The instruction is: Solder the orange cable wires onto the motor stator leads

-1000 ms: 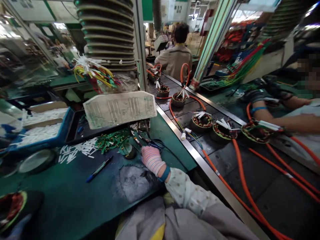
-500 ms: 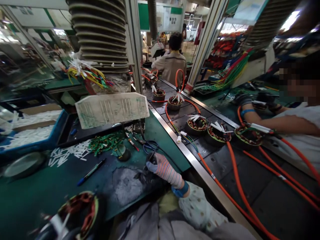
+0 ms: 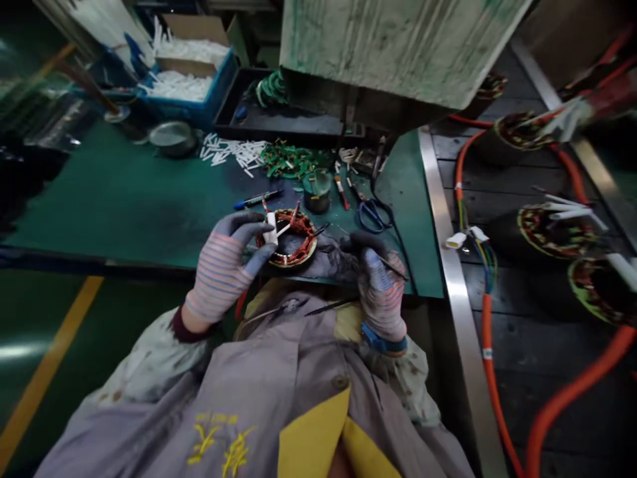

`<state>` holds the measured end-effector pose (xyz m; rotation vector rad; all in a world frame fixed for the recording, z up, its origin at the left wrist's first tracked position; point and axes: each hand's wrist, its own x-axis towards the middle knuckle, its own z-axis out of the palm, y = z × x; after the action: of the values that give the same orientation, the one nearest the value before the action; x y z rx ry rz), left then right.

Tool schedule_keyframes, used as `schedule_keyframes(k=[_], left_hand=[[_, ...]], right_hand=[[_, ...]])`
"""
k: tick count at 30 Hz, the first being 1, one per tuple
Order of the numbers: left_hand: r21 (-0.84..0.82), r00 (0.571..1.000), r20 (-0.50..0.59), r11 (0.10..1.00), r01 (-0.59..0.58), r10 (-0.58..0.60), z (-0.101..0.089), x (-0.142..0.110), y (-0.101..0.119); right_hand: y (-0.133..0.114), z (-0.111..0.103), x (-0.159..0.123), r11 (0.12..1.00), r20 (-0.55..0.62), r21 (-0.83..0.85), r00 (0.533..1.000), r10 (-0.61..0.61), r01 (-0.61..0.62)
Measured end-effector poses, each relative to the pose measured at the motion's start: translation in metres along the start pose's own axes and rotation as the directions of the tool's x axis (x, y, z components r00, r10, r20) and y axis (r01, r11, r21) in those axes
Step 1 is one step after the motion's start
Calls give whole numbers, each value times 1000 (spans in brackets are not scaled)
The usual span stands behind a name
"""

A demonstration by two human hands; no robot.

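Note:
In striped, grey-palmed gloves, both my hands are at the bench edge. A stator [image 3: 309, 253], a ring of red-brown windings with wires sticking up, lies between them. My left hand [image 3: 219, 272] is closed on a white sleeve [image 3: 271, 230] at the stator's left rim. To the right, my right hand [image 3: 382, 289] is curled around a thin dark rod-like tool [image 3: 394, 268]; its exact kind is unclear. Dark grey cloth [image 3: 328, 262] lies between the stator and that hand. Blue-handled scissors [image 3: 372, 216] rest just beyond the right hand.
Beyond the stator are a small cup [image 3: 317, 192], a blue marker [image 3: 257, 199], green pieces [image 3: 293, 160] and white sleeves [image 3: 233, 151]. A blue bin [image 3: 219, 83] stands behind. On the right, a metal rail [image 3: 448, 232] borders a conveyor with several stators and orange cables [image 3: 490, 358].
The view has swung left and down. The stator from the lower left is now before me, and my left hand has come into view, gripping a white sleeve. My right hand now holds a thin tool.

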<state>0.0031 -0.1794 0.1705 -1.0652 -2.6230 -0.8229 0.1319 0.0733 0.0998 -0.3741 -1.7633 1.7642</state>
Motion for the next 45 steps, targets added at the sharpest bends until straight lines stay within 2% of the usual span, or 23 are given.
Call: schedule_keyframes(k=[3,6,9,11,17,22,30,36,41,45], left_hand=[[17,999,48,1000,-19,18,-1,12,3],[50,989,147,999,-6,-1,2,32,1],[14,954,299,999,-37,31,9,51,-3],[-54,936,349,998,-38,55,12,59,-4],[-177,935,354,981,79,-12,18,62,2],[-202,932,358,970,134,-54,19,63,2],[-225,902,429,973,49,53,14,73,-7],[-221,892,445,975,30,73,15,74,-11],[-203,901,428,979,16,74,19,72,-16],[-209,891,435,977,-42,131,20,73,-21]], right_hand=[[-1,13,-2,999,-10,32,999,-35,35],[1,27,4,991,-23,43,992,-124,125],[6,37,15,975,-9,72,977,-212,212],[11,40,20,969,25,67,971,-238,236],[22,41,24,975,78,10,972,-221,221],[14,42,25,964,109,-103,966,-235,246],[4,43,29,929,159,-176,941,-299,325],[-2,43,34,910,232,-204,921,-313,361],[0,48,31,885,190,-243,914,-359,398],[2,47,29,898,186,-230,923,-337,375]])
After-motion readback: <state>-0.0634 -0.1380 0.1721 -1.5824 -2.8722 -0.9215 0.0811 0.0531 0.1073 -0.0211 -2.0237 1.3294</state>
